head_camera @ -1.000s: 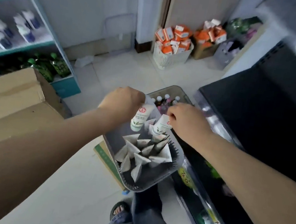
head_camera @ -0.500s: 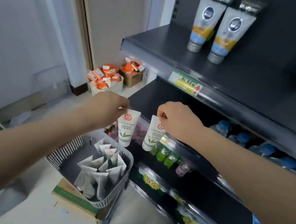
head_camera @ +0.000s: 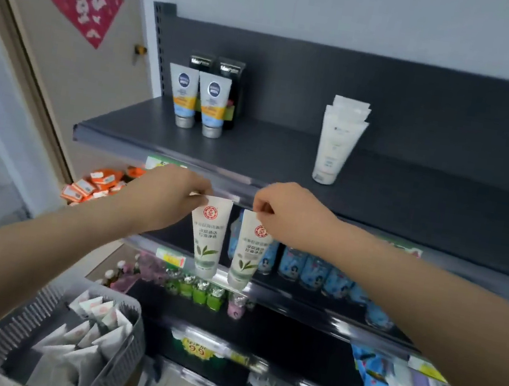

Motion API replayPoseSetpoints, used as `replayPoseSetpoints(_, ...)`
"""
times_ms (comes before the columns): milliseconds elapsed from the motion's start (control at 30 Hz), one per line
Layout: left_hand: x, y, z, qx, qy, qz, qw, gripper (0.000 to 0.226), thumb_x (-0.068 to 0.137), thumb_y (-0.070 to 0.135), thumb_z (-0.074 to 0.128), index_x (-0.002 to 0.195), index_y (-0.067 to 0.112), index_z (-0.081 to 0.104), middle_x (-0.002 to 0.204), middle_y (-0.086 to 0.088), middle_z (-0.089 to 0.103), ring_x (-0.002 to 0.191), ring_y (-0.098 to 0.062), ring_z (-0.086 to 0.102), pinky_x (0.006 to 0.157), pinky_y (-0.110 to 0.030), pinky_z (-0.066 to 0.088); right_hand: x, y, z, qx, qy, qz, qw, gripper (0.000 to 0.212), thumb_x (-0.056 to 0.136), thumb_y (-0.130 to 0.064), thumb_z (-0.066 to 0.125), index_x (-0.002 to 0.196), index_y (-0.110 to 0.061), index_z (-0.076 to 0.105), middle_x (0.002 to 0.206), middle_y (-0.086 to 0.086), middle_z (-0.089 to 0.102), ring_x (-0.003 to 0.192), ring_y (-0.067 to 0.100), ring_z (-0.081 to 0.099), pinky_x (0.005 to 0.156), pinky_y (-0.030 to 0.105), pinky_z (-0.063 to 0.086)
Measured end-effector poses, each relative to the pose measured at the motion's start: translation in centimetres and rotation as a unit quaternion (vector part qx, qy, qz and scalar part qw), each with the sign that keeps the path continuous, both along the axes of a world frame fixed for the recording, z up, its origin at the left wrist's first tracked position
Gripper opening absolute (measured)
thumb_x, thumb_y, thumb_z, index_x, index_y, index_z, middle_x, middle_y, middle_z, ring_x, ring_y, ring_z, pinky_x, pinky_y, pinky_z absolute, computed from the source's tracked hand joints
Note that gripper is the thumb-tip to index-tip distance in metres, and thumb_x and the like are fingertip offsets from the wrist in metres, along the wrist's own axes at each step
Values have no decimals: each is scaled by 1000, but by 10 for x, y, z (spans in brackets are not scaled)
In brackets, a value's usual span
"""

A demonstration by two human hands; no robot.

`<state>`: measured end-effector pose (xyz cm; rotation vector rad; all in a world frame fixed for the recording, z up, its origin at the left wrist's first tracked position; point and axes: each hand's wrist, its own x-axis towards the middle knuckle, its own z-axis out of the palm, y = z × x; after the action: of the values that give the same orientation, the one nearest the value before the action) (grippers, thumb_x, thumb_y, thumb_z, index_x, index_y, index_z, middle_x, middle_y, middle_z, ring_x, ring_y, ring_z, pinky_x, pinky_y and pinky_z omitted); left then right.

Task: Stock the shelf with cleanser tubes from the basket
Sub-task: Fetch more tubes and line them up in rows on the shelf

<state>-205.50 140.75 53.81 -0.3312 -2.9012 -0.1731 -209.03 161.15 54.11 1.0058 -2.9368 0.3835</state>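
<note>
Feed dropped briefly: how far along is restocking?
Done: nothing. No matching tube stands on the shelf beside the blue tubes and white tubes. In hand: the left hand pinches the left tube, the right hand the right tube, below the shelf lip. Left: both, plus those in the basket.

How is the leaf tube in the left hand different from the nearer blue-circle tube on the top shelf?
The leaf tube hangs in the air, pinched at its top by the left hand; the blue-circle tube stands on the top shelf. The leaf tube shows a red badge and green leaves; the blue-circle tube has orange and blue bands. Both are whitish, cap down.
</note>
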Motion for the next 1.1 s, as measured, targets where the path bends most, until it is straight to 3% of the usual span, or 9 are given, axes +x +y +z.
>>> replayPoseSetpoints(267,-18,103,48,59,-3,-72,996,11,93,24,57,96,26,67,88,8,69,81,-11,60,71,-29,46,1,118,52,-59,23,-43,997,15,90,-14,50,90,-15,65,90,-6,62,85,13,59,71,25,48)
replayPoseSetpoints(433,-44,155,78,54,20,-107,993,13,93,24,56,98,23,68,88,8,67,82,-12,60,72,-28,44,-13,172,85,-65,48,-88,993,18,91,-13,51,98,-13,67,92,-6,57,88,11,56,63,17,43)
replayPoseSetpoints(600,-84,186,104,62,34,-132,989,12,92,24,56,94,25,69,91,10,67,88,-13,62,83,-34,49,-42,204,109,-80,64,-135,986,19,90,-12,50,94,-14,68,84,-13,56,84,10,58,61,14,43)
replayPoseSetpoints(734,-124,203,121,75,34,-154,985,12,92,25,56,94,25,67,82,19,58,80,-4,57,76,-26,45,-73,219,123,-86,61,-151,983,16,89,-13,52,92,-15,67,82,-13,59,80,6,57,58,13,39)
replayPoseSetpoints(900,-178,216,139,92,25,-179,979,11,92,23,56,92,24,67,81,16,61,74,2,56,63,-16,40,-118,226,137,-70,81,-163,981,14,89,-14,53,91,-15,67,82,-13,55,82,8,55,60,13,38)
replayPoseSetpoints(1100,-242,230,140,71,34,-185,980,16,92,21,56,99,17,69,94,4,67,89,-12,60,77,-25,44,-177,230,137,-48,96,-180,978,15,90,-14,53,94,-13,67,86,-8,57,82,10,54,58,13,36)
